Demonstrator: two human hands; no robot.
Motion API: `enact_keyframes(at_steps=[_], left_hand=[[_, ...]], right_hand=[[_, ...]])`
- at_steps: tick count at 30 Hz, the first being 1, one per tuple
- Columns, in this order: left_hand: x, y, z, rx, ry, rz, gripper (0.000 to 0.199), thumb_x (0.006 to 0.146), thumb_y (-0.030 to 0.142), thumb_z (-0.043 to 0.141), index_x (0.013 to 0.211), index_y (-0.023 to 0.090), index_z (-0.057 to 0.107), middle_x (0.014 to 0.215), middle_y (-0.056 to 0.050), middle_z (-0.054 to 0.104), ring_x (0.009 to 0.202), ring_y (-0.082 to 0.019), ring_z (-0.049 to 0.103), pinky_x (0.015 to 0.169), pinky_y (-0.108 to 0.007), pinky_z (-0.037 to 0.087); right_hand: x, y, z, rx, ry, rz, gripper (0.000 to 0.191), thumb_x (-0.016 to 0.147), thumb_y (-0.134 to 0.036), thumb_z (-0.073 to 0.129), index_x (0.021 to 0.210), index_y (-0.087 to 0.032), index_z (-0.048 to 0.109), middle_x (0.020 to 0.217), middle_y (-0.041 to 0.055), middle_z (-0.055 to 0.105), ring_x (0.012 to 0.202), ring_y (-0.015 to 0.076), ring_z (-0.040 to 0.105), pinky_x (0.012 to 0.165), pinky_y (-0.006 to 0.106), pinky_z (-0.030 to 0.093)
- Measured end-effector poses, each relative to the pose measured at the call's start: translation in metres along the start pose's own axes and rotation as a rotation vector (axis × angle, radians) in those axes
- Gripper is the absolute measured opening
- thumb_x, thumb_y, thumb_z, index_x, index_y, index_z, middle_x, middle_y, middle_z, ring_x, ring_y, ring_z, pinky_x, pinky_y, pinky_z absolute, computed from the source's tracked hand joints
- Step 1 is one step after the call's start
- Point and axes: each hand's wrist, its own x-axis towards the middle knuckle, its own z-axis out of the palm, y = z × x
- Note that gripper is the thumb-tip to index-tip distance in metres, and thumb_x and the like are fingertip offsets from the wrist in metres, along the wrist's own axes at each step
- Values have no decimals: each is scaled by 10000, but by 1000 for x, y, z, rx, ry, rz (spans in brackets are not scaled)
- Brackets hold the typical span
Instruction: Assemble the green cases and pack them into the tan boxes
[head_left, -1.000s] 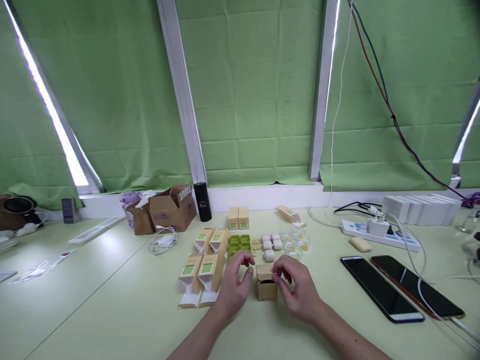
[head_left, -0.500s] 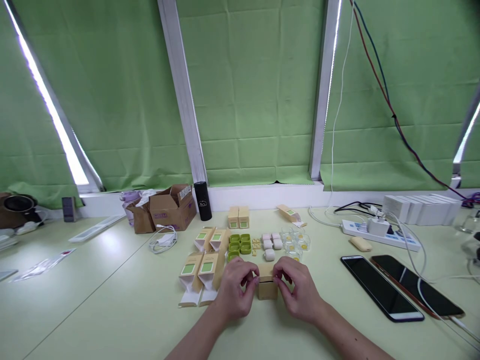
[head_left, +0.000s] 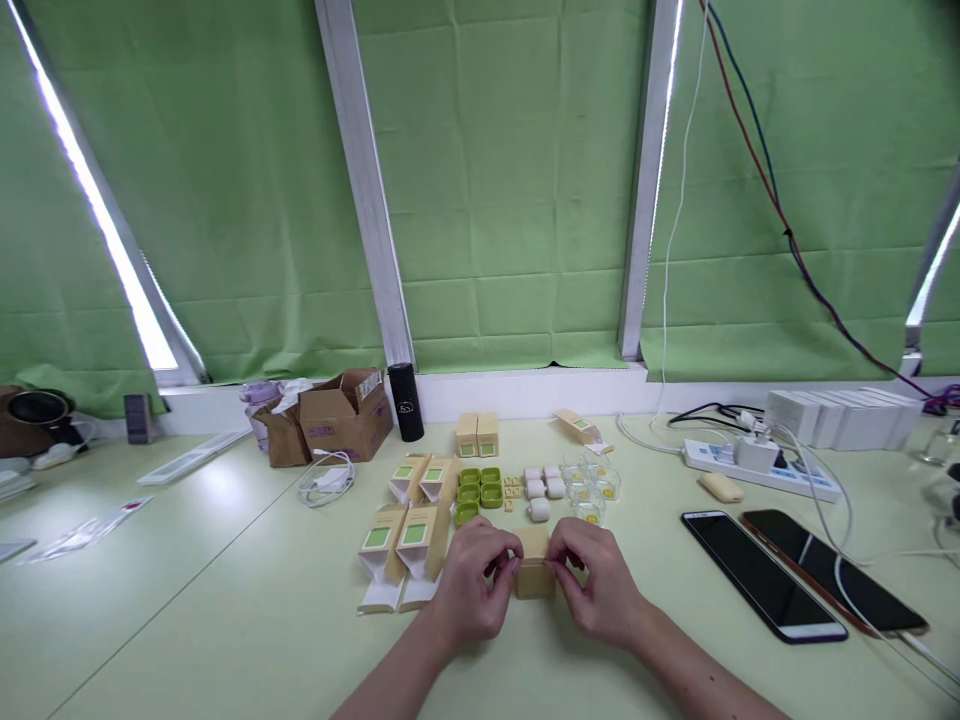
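Observation:
A small kraft box point(head_left: 535, 578) stands on the table between my hands, its top flap nearly down. My left hand point(head_left: 478, 580) pinches the left edge of the box, and my right hand point(head_left: 596, 578) pinches the right edge. Behind it lie green square cups point(head_left: 490, 494), small yellow pieces point(head_left: 511, 492), white rounded pieces point(head_left: 538, 509) and clear plastic shells point(head_left: 590, 490). Several kraft boxes with open white ends point(head_left: 415, 540) lie to the left. Two closed boxes point(head_left: 477, 436) stand farther back, and another open one point(head_left: 577, 427) lies to their right.
On the right are two phones point(head_left: 763, 575), a beige oval object point(head_left: 721, 487), a power strip point(head_left: 761, 470) with cables, and white boxes point(head_left: 844, 420). A cardboard carton point(head_left: 346, 415), a black cylinder point(head_left: 406, 402) and a coiled white cable point(head_left: 327, 480) are at the back left.
The box's top flap has come down, and the dark gap under it has narrowed. My left fingers have shifted slightly to the right.

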Motion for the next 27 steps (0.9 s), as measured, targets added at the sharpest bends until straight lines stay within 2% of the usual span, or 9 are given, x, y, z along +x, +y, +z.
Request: enact_keyframes(at_steps=[11, 17, 19, 20, 23, 27], left_hand=[[0, -3, 4, -22, 15, 61, 147, 827, 109, 520, 779, 204, 621, 591, -2, 587, 572, -160, 480, 693, -333, 390], [-1, 0, 4, -25, -6, -5, 162, 816, 114, 508, 730, 205, 612, 571, -6, 580, 589, -171, 507, 714, -340, 415], [-1, 1, 4, -10, -13, -45, 163, 840, 137, 502, 752, 204, 623, 590, -14, 591, 607, -180, 532, 707, -334, 420], [0, 2, 3, 7, -14, -72, 168, 856, 150, 497, 775, 203, 634, 602, -18, 599, 615, -183, 543, 697, -328, 418], [2, 2, 4, 79, -19, -201, 216, 910, 172, 470, 923, 198, 684, 590, 1, 581, 590, -178, 544, 639, -301, 390], [4, -4, 6, 117, -68, -376, 358, 939, 166, 436, 1187, 180, 694, 546, 39, 554, 504, -159, 498, 575, -282, 351]], right_hand=[[-1, 4, 2, -15, -13, -17, 154, 788, -95, 573, 721, -218, 509, 633, -25, 520, 585, 143, 459, 570, 276, 275], [0, 1, 0, -25, -35, 14, 146, 782, -108, 576, 710, -216, 510, 626, -27, 523, 579, 139, 461, 569, 271, 285], [1, 0, -3, -43, -82, 14, 103, 795, -114, 568, 810, -216, 564, 666, -22, 549, 596, 145, 480, 581, 272, 307], [1, 0, -6, -51, -109, 18, 143, 801, -118, 565, 901, -216, 589, 691, -21, 561, 607, 149, 492, 591, 273, 323], [2, 1, -14, -60, -172, 49, 390, 808, -134, 561, 1188, -221, 555, 753, -23, 575, 642, 164, 521, 627, 280, 366], [2, 4, -23, -63, -242, 122, 493, 809, -152, 564, 1286, -246, 481, 788, -28, 572, 664, 172, 529, 648, 284, 378]])
